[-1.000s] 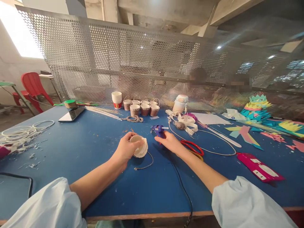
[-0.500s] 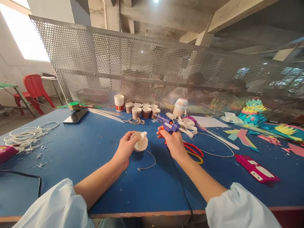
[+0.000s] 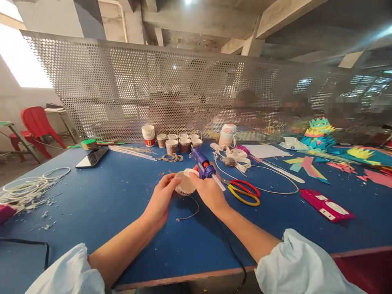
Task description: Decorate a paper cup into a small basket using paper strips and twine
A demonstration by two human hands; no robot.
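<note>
My left hand point(image 3: 161, 197) is closed around the side of a small paper cup point(image 3: 185, 188), tilted so its pale inside faces me. A thin grey cord point(image 3: 196, 211) trails from under it onto the table. My right hand point(image 3: 211, 194) grips a blue glue gun point(image 3: 202, 162), a clear glue stick poking out of its back end. The right thumb and fingers also reach the cup's rim, beside a white piece point(image 3: 190, 172) there. Whether that piece is paper or part of the cup, I cannot tell. To the right lie scissors point(image 3: 249, 201) with red and yellow handles.
Cord-wrapped cups point(image 3: 172, 146), stacked paper cups point(image 3: 148, 135) and a bottle point(image 3: 228, 134) stand before a perforated metal screen point(image 3: 128, 81). A phone point(image 3: 92, 157) and cord loops lie left. A pink power strip point(image 3: 326, 206), tape measure and coloured paper lie right.
My right hand has moved left with the glue gun, from beside the cup to its rim. The scissors show more fully. The whole view has shifted slightly.
</note>
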